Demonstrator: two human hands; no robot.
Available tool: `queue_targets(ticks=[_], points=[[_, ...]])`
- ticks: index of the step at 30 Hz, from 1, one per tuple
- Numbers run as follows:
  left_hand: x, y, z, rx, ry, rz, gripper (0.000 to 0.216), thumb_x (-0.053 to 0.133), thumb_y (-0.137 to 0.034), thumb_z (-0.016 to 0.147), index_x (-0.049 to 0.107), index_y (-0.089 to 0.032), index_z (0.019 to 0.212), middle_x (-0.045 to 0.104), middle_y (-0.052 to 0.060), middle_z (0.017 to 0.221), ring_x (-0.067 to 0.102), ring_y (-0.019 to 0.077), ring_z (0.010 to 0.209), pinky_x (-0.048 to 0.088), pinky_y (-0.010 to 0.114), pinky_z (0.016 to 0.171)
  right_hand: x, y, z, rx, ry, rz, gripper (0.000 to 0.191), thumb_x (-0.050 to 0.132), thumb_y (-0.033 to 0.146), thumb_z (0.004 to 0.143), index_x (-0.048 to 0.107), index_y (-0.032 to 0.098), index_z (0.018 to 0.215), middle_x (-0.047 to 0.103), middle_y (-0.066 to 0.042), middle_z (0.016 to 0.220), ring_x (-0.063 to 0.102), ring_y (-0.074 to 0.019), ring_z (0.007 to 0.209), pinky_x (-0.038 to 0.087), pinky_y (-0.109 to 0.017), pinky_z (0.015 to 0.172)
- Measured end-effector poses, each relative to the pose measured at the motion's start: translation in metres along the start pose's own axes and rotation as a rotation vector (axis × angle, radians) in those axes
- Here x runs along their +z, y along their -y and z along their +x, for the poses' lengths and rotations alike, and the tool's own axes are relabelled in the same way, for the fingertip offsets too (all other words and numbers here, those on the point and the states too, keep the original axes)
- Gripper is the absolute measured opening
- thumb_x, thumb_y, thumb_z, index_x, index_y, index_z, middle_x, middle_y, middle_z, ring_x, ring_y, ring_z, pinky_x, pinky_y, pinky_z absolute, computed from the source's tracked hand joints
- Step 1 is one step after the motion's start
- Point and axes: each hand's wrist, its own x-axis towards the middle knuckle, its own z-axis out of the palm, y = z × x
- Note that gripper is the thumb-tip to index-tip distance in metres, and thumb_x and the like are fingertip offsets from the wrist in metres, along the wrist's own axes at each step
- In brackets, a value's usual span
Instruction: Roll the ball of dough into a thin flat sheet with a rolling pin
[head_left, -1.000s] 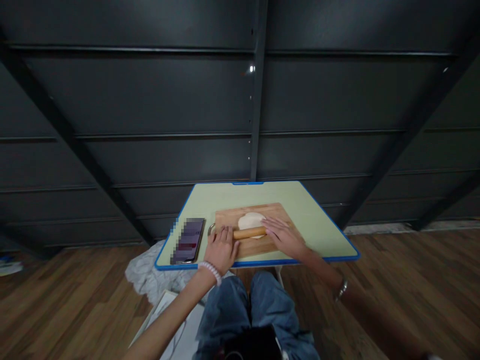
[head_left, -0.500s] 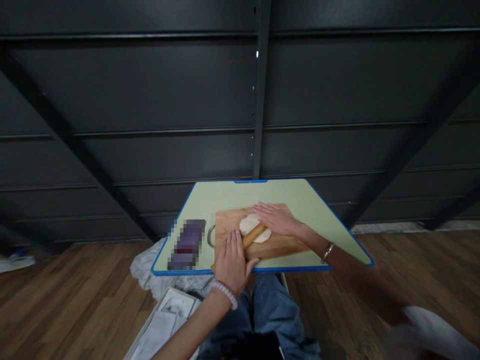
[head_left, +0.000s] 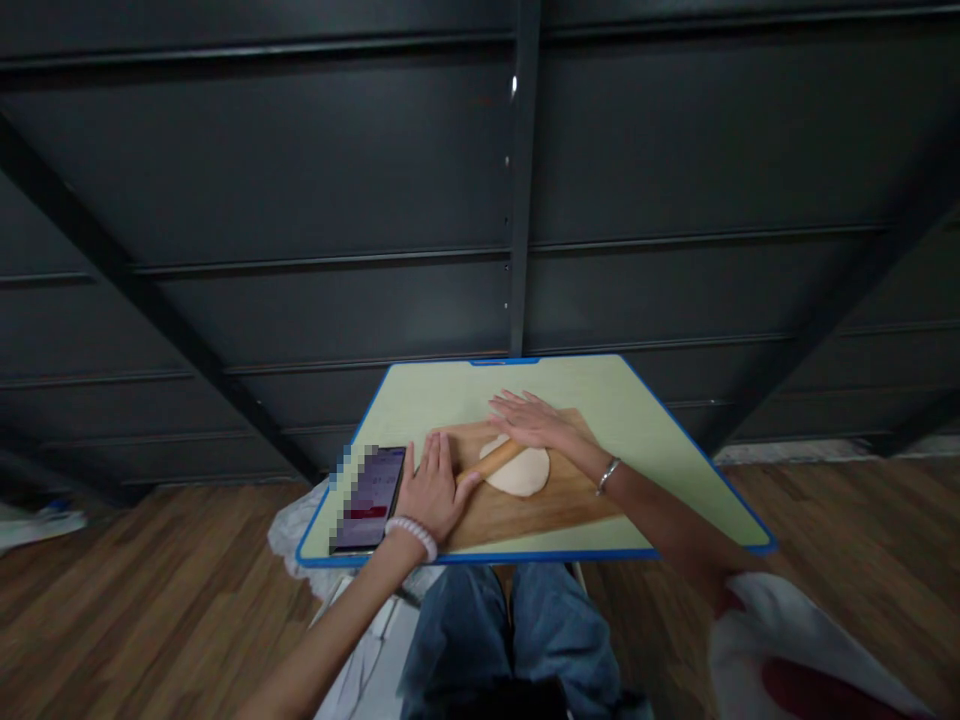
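On the left, a phone [head_left: 379, 495] lies on the pale, blue-edged table [head_left: 600, 385]; your left hand [head_left: 431, 500] is just beside it, palm down, fingers straight and thumb out, resting over the near end of the rolling pin [head_left: 491, 462] without wrapping it; if that hand slides outward, it could knock the phone. In the middle, the wooden board [head_left: 517, 520] carries a flat, roundish piece of dough [head_left: 529, 475]; the pin lies slantwise across the dough's upper left, its right end farther from you; uneven pressure at that slant could leave one side thin or drag the dough out of round; a sticky surface could make it cling to the pin. To the right, your right hand [head_left: 525, 418] lies flat and open over the pin's far end, fingers extended, gripping nothing; with both palms unclosed, the pin could skew; a hard push could skid the board.
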Motion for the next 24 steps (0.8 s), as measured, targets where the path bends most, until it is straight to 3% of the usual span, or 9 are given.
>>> queue_targets(ticks=[4,10,15,18,21,24], points=[[0.003,0.014,0.015,-0.027,0.029,0.013,0.067,0.019,-0.05,0.093,0.034,-0.003,0.138,0.034,0.019,0.143,0.025,0.0267,0.136,0.007,0.052,0.112,-0.001,0.006,0.004,0.091,-0.045,0.014,0.063,0.018,0.057,0.092,0.038,0.02,0.139,0.032,-0.005,0.147,0.021,-0.02,0.137,0.013,-0.044,0.112],[0.001,0.02,0.02,0.124,-0.029,0.0,0.059,0.018,-0.045,0.094,0.041,-0.011,0.136,0.037,0.011,0.144,0.021,0.024,0.138,0.004,0.049,0.113,0.001,0.014,-0.014,0.169,-0.197,-0.059,0.057,0.022,0.048,0.095,0.044,0.014,0.135,0.04,-0.008,0.142,0.031,-0.0218,0.133,0.02,-0.042,0.111],[-0.004,0.01,0.007,0.177,-0.06,0.003,0.058,0.021,-0.044,0.094,0.041,-0.009,0.135,0.04,0.013,0.142,0.026,0.0252,0.136,0.013,0.046,0.112,0.012,0.016,-0.045,0.126,-0.328,-0.118,0.051,0.02,0.037,0.096,0.05,0.011,0.129,0.05,-0.011,0.135,0.039,-0.0224,0.129,0.025,-0.04,0.109],[-0.009,0.003,0.0,0.173,-0.056,-0.006,0.056,0.025,-0.044,0.094,0.042,-0.008,0.134,0.04,0.014,0.141,0.038,0.0269,0.129,0.03,0.041,0.105,0.019,0.02,-0.073,0.129,-0.386,-0.111,0.05,0.02,0.031,0.097,0.049,0.007,0.13,0.047,-0.013,0.136,0.036,-0.0207,0.13,0.026,-0.038,0.108],[-0.014,-0.004,-0.005,0.167,-0.055,-0.01,0.053,0.028,-0.042,0.094,0.042,-0.01,0.133,0.045,0.014,0.138,0.052,0.0276,0.112,0.04,0.041,0.092,0.022,0.025,-0.104,0.086,-0.411,-0.095,0.045,0.024,0.029,0.096,0.047,0.014,0.131,0.047,-0.008,0.138,0.036,-0.0188,0.13,0.024,-0.039,0.11],[-0.018,-0.011,-0.012,0.182,-0.095,-0.007,0.051,0.032,-0.042,0.093,0.043,-0.011,0.132,0.049,0.014,0.133,0.053,0.0284,0.105,0.039,0.044,0.09,0.026,0.032,-0.129,0.063,-0.415,-0.09,0.041,0.029,0.028,0.095,0.048,0.019,0.131,0.047,-0.005,0.138,0.037,-0.0187,0.13,0.022,-0.042,0.11]])
